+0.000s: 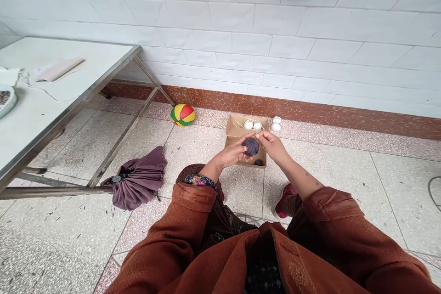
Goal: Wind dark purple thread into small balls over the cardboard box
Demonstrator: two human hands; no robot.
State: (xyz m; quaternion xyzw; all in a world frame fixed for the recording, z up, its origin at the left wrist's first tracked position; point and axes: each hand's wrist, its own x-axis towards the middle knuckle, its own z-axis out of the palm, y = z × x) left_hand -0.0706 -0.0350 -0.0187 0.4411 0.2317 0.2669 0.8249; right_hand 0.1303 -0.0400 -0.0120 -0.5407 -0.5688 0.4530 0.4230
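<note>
My left hand (234,152) is wrapped around a dark purple-grey ball of yarn (252,147), with the fingers along its left side and underneath. At the ball's upper right, my right hand (272,144) is closed in a pinch, its fingertips close to those of the left. What it pinches is too small to make out, though it may be a strand. Below both hands an open cardboard box (234,125) rests on the floor. Inside it lie white yarn balls (248,124) with a loose strand, and a small dark ball (258,162) near the front edge.
More white balls (276,124) sit right of the box by the tiled wall (220,32). A striped ball (183,115) is on the floor to the left. A folded purple umbrella (139,181) leans by the metal-framed table (103,55), which bears a beige packet (62,69) and a bowl (8,103).
</note>
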